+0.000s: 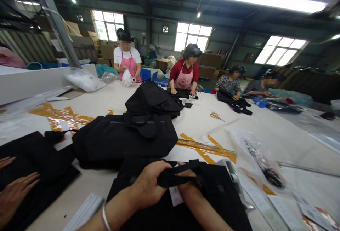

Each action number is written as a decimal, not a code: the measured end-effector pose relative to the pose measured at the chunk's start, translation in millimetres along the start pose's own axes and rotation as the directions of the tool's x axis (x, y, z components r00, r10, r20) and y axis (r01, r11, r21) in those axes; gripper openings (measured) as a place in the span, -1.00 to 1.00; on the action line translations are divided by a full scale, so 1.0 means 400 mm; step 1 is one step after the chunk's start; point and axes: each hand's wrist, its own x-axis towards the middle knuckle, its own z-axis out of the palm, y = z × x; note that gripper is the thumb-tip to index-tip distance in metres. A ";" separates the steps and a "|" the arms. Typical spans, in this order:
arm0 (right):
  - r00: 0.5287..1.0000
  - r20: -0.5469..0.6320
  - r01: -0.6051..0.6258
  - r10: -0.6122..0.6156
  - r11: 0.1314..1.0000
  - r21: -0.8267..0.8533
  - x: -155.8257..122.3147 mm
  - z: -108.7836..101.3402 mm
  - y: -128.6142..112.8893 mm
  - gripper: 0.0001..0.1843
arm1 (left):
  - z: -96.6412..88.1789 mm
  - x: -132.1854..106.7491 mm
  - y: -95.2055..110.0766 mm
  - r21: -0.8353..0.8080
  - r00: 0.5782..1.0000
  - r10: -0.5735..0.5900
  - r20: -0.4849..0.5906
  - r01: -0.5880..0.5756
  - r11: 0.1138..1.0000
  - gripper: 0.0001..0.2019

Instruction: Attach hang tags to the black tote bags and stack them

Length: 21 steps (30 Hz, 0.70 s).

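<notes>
A black fabric bag [212, 202] lies flat in front of me. My left hand [150, 185], with a silver bangle on its wrist, is closed around the bag's black handle strap [176, 179]. My right hand [189, 185] reaches under the strap, its fingers curled at a white tag [175, 196] and partly hidden by the strap. The tag hangs between my two hands. Beside the bag's right edge sits a pale grey device [230, 171], its kind unclear.
Black bags [124, 139] are piled just beyond. At left, another person's hands [20, 190] rest on black fabric. Yellow-handled scissors [216, 116], a clear plastic bag [252, 153] and white cards [284, 208] lie rightward. Several people work across the table.
</notes>
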 end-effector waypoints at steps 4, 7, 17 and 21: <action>0.997 -0.082 -0.019 0.010 0.994 -0.109 0.071 -0.009 0.006 -0.51 | 0.001 -0.047 -0.005 0.103 0.975 0.167 0.143 -0.182 0.978 -0.43; 0.982 -0.136 0.108 -0.134 0.977 -0.183 0.104 0.010 -0.006 -0.50 | -0.030 -0.053 -0.007 0.028 0.936 0.191 0.296 -0.209 0.978 -0.21; 0.871 -0.042 0.402 -0.489 0.762 -0.508 0.102 0.027 -0.022 -0.53 | -0.112 0.139 -0.197 0.004 0.994 -0.083 0.073 0.083 0.997 -0.48; 0.854 -0.012 0.434 -0.519 0.726 -0.533 0.113 0.012 -0.008 -0.52 | -0.098 0.197 -0.217 -0.187 0.940 -0.020 0.341 0.089 0.978 -0.43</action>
